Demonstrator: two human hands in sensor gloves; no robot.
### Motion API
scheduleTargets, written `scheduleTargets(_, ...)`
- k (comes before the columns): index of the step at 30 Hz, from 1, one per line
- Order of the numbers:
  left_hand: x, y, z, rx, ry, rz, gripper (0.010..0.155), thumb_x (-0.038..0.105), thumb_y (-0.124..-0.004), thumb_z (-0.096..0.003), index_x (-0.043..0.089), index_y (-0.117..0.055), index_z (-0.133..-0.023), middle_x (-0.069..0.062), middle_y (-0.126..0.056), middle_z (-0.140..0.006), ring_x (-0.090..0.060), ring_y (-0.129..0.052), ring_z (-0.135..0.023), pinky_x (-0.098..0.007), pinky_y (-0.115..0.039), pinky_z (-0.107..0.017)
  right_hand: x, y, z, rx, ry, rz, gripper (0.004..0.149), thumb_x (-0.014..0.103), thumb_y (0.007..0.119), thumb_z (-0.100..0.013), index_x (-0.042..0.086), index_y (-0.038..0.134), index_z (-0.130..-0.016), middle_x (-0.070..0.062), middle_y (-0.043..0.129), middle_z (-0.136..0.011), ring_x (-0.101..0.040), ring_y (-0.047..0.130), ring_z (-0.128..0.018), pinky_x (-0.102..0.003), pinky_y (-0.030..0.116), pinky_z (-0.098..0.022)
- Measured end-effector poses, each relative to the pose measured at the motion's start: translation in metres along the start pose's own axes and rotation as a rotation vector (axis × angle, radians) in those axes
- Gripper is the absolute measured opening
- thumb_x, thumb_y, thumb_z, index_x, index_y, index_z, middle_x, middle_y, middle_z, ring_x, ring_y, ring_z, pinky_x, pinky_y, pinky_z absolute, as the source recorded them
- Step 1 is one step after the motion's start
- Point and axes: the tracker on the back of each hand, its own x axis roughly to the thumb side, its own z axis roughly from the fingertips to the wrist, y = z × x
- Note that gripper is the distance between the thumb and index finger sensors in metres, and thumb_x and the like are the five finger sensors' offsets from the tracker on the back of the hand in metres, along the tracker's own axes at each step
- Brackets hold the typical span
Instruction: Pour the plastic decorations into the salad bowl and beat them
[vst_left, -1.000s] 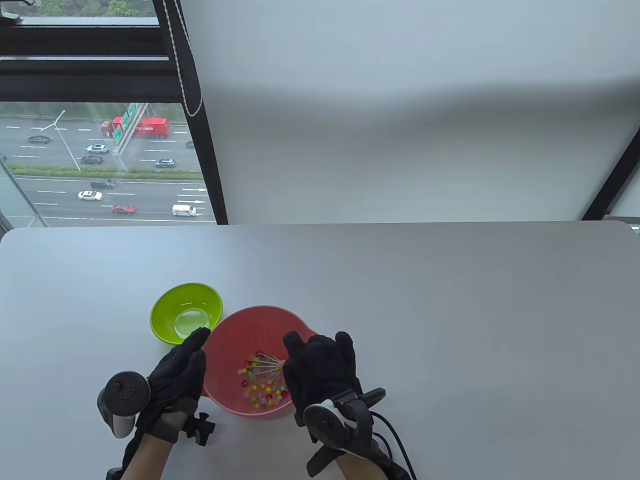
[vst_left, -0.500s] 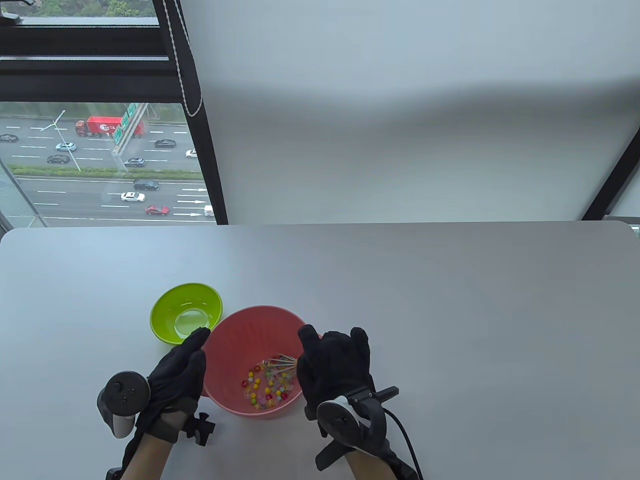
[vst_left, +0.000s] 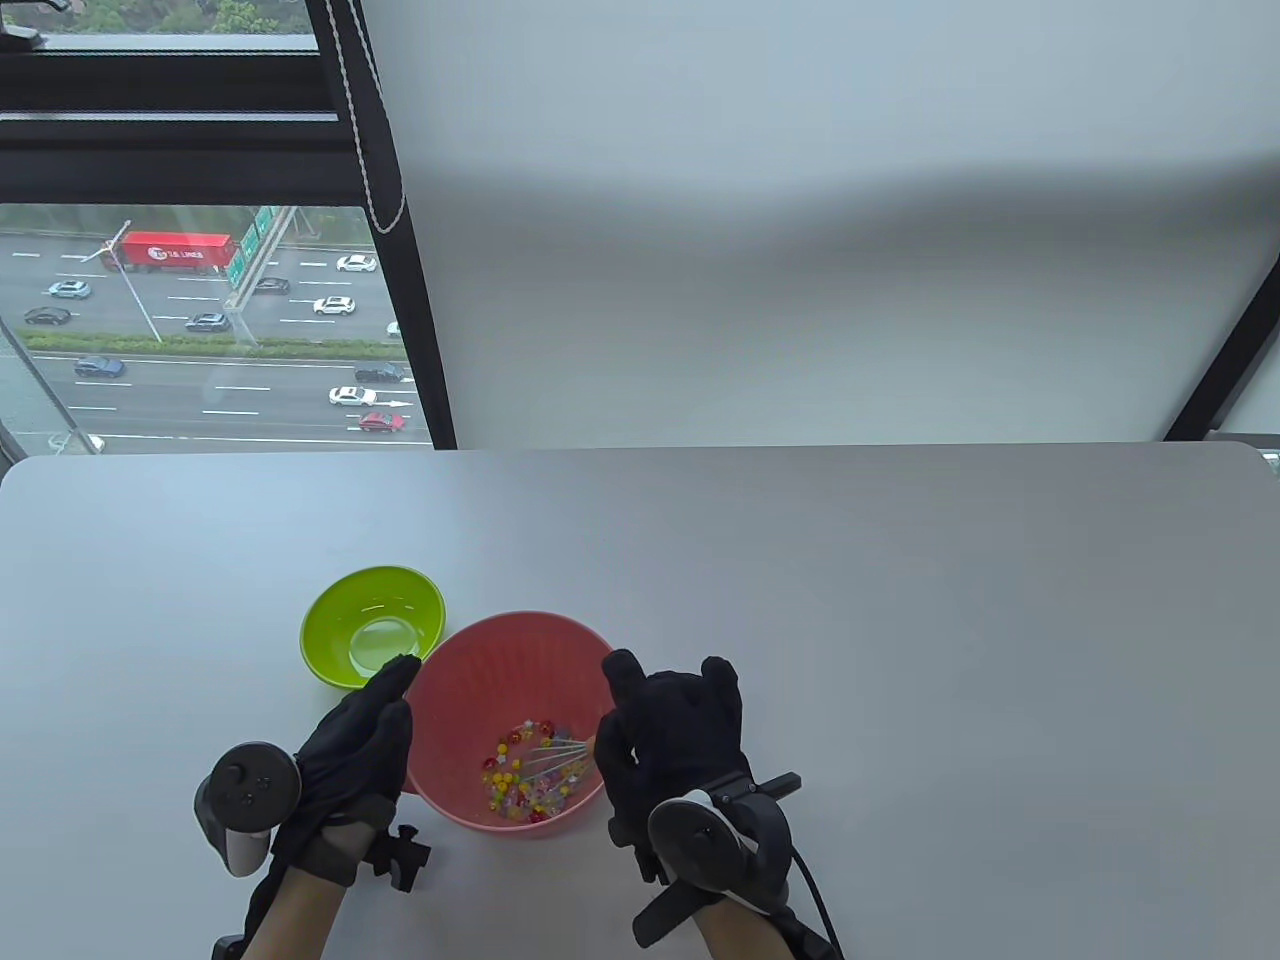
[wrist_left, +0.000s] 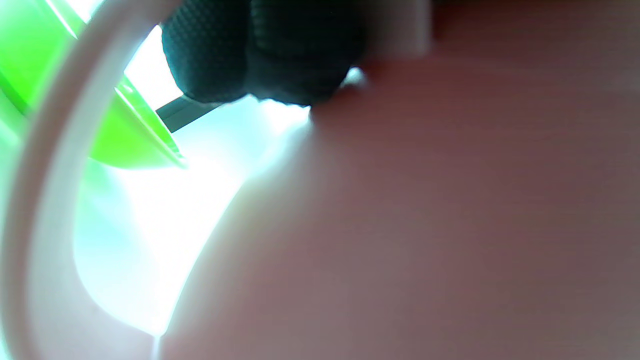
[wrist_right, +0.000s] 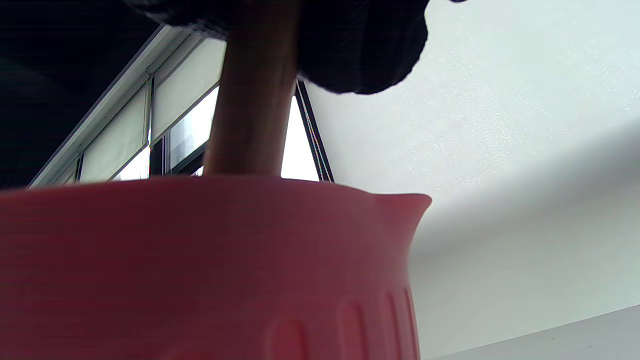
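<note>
Whisk (vst_left: 556, 757) wires-left, handle rightward in curled right hand (vst_left: 672, 735) over salad bowl (vst_left: 470, 670); left hand (vst_left: 352, 745) fingers straight against bowl.

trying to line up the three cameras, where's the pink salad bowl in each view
Table view: pink salad bowl sits lower centre, between the two hands.
Left wrist view: its blurred outer wall fills the right and lower part.
Right wrist view: its wall and spout fill the lower left.
Shared landmark: the window frame, in all three views.
</note>
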Motion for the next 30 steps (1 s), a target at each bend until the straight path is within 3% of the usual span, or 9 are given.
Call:
scheduleTargets(12,0.0,0.0,0.0,0.0,0.0,0.001,0.058,0.052,-0.061,-0.0554,0.019,-0.07,-0.103,-0.003,-0.094,-0.049,-0.034,-0.088,-0.06,-0.056,-0.052,-0.074,0.014,0.02,0.009,0.081,-0.061,0.034,0.058,0.054,0.058,-0.062,0.038,0.033,-0.112,0.014,0.074,-0.087,-0.023,0.069,-0.092,-0.053,0.031,-0.08)
scheduleTargets(30,0.0,-0.001,0.0,0.0,-0.001,0.001,0.058,0.052,-0.061,-0.0554,0.019,-0.07,-0.103,-0.002,-0.094,-0.049,-0.034,-0.088,-0.06,-0.056,-0.052,-0.074,0.007,0.007,0.006,-0.017,-0.067,0.13,0.056,0.052,0.059,-0.062,0.037,0.037,-0.111,0.012,0.076,-0.083,-0.024,0.069,-0.09,-0.054,0.03,-0.079)
